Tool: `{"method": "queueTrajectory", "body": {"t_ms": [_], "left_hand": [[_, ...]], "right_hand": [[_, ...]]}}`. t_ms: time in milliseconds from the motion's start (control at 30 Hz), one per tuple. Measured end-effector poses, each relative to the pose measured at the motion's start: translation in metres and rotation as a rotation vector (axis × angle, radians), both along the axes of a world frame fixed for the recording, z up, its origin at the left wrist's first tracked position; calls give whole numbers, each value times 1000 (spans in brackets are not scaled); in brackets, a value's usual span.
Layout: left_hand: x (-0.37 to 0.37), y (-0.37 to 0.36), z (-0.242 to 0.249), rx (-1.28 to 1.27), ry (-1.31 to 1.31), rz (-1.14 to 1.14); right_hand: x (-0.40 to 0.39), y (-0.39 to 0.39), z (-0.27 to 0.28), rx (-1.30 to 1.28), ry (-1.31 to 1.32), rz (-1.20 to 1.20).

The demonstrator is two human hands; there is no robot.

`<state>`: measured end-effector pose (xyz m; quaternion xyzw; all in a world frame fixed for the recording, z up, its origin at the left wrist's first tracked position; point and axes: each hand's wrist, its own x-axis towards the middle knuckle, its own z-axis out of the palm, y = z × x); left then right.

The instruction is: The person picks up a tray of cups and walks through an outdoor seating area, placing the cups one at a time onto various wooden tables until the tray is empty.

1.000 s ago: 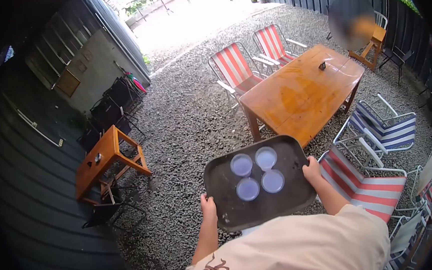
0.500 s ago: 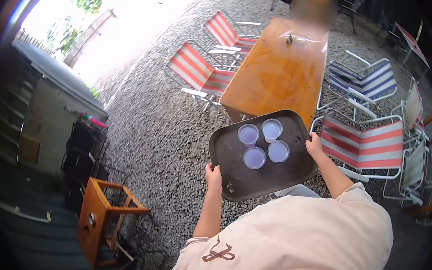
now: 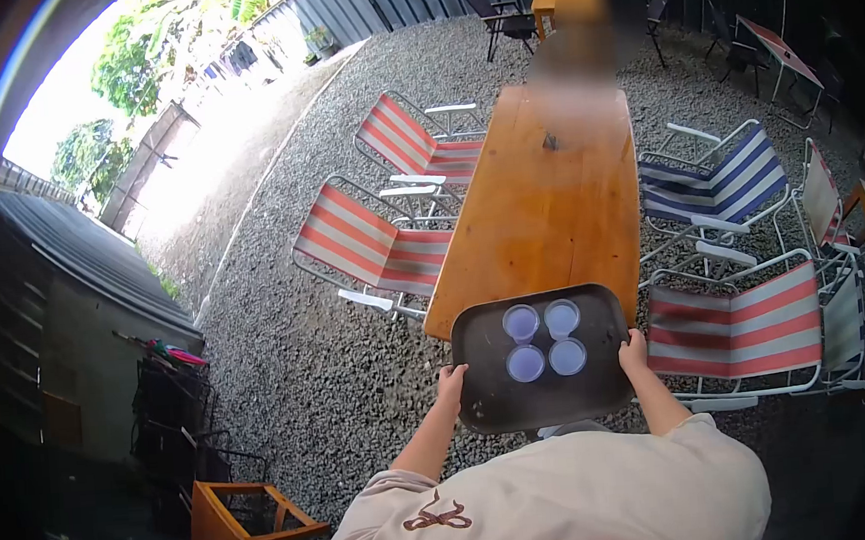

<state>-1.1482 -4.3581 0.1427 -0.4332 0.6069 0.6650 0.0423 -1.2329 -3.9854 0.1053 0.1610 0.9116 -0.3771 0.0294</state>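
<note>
Both arms reach forward from the body, elbows bent, and each hand grips an edge of a dark tray (image 3: 492,396). The left hand (image 3: 451,384) is clamped on the tray's left rim, fingers curled over it; the right hand (image 3: 633,350) is clamped on the right rim in the same way. The tray is held level between them, in front of the chest, its far edge just over the near end of the long wooden surface (image 3: 549,212).

Four plastic cups (image 3: 544,339) stand upright in a close square on the far half of the tray, midway between the two hands, each holding pale liquid.

Half a second ago the tray sat short of the surface's end, over gravel; now it overlaps that end, and the surface runs straight ahead instead of slanting off to the right. The cups keep their square arrangement.

Red-striped folding chairs (image 3: 371,249) stand on the gravel (image 3: 288,360) to the left of the surface, and a blue-striped chair (image 3: 718,190) and another red-striped chair (image 3: 737,324) to its right. A small wooden stool (image 3: 240,529) stands low at the left.
</note>
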Motion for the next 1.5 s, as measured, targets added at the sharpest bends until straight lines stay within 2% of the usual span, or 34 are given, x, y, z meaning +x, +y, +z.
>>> {"method": "queueTrajectory", "body": {"t_ms": [67,167,233,300,433,500,567,633,733,767,800,900,933,1033,1133,1233,1400,1500], "left_hand": [[-32,-4,5,58,-32,-38],[-68,-3,6,-20,-49,-88],[-88,-15,-24,75,-61,-61],[-99,-18,-29,123,-50,-72],[-119,-27,-48,174,-67,-73],[-127,-38,-77,96,-102,-113],[-132,-45,-92,-132,-149,-206],[-134,-45,-87,-185,-189,-263],[-131,-42,-83,-328,-287,-355],[-134,-41,-79,-392,-321,-383],[-138,-33,-38,-461,-420,-523],[-143,-6,-3,-736,-381,-399],[-141,-1,4,-775,-202,-473],[-135,13,36,-935,335,-806],[-125,26,76,-1072,614,-1162],[-115,34,82,-1152,754,-1214],[-106,27,65,-1138,701,-1177],[-105,15,57,-1076,693,-1091]], "right_hand": [[-14,-8,-10,-12,14,-51],[-30,-15,-20,-9,-30,-107],[-39,-19,-29,15,-52,-131],[-42,-23,-37,97,-23,-137],[-50,-37,-20,148,-151,-187],[-49,-41,-10,162,-188,-182],[-46,-37,-23,195,-170,-147],[-47,-33,-23,174,-248,-118],[-51,-49,12,315,-375,-189],[-53,-53,21,344,-291,-161],[-55,-58,29,372,-206,-130],[-67,-70,44,314,123,90],[-68,-76,48,269,245,186],[-60,-103,80,-11,251,435],[-31,-130,96,189,244,467],[-11,-142,94,227,220,416],[-15,-145,77,227,174,412],[-14,-141,77,242,191,492]]}}
